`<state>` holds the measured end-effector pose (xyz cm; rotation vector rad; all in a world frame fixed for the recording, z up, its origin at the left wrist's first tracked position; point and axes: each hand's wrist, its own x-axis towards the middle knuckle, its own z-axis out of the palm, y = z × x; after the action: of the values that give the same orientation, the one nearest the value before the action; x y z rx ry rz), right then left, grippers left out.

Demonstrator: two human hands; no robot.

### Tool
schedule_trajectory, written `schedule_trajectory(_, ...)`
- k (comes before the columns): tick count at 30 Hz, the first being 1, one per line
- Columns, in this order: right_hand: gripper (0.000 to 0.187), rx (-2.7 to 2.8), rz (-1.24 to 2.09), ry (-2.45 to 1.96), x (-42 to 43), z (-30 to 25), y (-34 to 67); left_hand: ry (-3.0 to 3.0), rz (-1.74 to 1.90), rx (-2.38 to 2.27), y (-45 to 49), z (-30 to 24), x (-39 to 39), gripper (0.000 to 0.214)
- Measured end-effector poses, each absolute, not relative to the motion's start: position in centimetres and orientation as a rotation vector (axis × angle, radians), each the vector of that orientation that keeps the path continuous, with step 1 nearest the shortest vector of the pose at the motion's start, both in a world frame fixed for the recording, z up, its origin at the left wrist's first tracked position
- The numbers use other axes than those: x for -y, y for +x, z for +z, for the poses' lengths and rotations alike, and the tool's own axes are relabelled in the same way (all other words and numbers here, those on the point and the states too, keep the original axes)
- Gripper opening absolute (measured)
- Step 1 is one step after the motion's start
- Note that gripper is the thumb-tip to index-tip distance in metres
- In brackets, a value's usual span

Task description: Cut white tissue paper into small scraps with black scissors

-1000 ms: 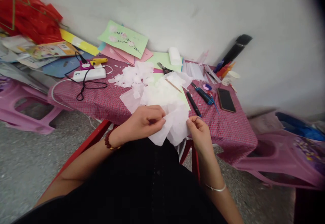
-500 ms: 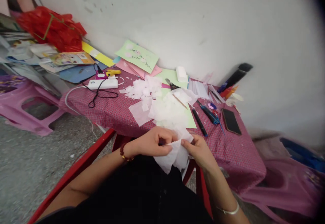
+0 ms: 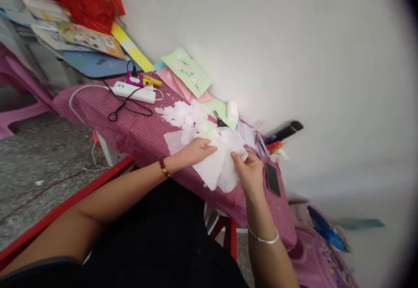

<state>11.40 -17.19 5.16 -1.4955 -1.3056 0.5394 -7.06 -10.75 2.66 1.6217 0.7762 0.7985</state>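
My left hand (image 3: 196, 150) lies with fingers stretched across a sheet of thin white tissue paper (image 3: 217, 170) at the near edge of the table. My right hand (image 3: 248, 172) pinches the same sheet from the right, thumb and fingers closed on its upper edge. The sheet hangs down over the table's edge toward my lap. Behind it lies a heap of white tissue scraps (image 3: 186, 114) on a light green sheet (image 3: 219, 107).
The table has a red checked cloth (image 3: 137, 133). On it are a white power strip (image 3: 133, 91) with a black cable, a yellow glue gun (image 3: 152, 81), scissors (image 3: 218, 119), green and pink cards (image 3: 187, 72), a black phone (image 3: 271, 179) and pens. Pink plastic stools stand on both sides.
The view has tilted and swung right. My left hand went from a pinch to flat fingers on the tissue, and both hands rose from my lap to the table edge.
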Motion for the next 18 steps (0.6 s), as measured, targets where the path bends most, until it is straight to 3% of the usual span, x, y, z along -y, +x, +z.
schedule_trajectory(18, 0.016, 0.945, 0.639, -1.47, 7.6, 2.0, 12.9, 1.345, 1.219, -0.938, -10.2, -0.7, 5.3, 0.036)
